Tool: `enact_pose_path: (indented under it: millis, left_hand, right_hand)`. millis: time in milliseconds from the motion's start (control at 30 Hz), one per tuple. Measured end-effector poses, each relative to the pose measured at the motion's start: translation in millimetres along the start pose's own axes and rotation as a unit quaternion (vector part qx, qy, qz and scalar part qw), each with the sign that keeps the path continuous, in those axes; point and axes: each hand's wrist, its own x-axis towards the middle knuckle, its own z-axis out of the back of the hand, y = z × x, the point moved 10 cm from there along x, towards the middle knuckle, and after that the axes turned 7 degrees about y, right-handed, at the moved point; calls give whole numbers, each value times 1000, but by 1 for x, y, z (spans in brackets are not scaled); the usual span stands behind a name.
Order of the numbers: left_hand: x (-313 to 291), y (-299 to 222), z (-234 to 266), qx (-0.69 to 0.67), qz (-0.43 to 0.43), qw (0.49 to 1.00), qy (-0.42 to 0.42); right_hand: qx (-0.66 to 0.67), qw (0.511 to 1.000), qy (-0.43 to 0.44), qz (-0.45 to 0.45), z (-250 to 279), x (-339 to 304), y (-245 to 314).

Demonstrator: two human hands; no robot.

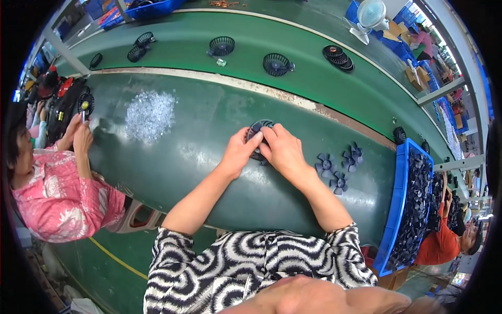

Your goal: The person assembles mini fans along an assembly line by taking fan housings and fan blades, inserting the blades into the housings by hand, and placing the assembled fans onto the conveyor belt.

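Both my hands meet over the green table, closed around a small dark fan housing (260,125) with a round ribbed cage. My left hand (240,150) grips its left side, thumb reaching across the front. From the right, my right hand (284,152) presses fingers and thumb onto it, hiding much of its middle. Any small part under the fingertips is hidden. Several loose dark fan blades (339,166) lie on the table just right of my right forearm. A pile of small clear pieces (150,116) is spread to the left of my hands.
Beyond the table runs a green conveyor belt (183,42) carrying several fan housings (277,64). A blue crate (396,209) full of dark fan blades stands at the right. A co-worker in pink (63,193) sits at the left, holding a tool; another in orange (442,243) is far right.
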Motion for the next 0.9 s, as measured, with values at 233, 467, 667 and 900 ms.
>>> enact_pose_path:
  millis: [233,467,667,900]
  left_hand:
    - [3,-8,10,38,-26,999,-25]
    - [5,-10,7,107,-25,994,-7]
    - [3,-6,1,126,-21,991,27]
    - [0,-8,-1,112,-37,993,4]
  right_hand:
    - [71,997,-35,19,20,-6,7]
    - [356,915,102,-159,-27,-11,-71]
    - [425,878,121,-185,-44,-20,-68]
    - [56,998,-10,27,14,-18,5]
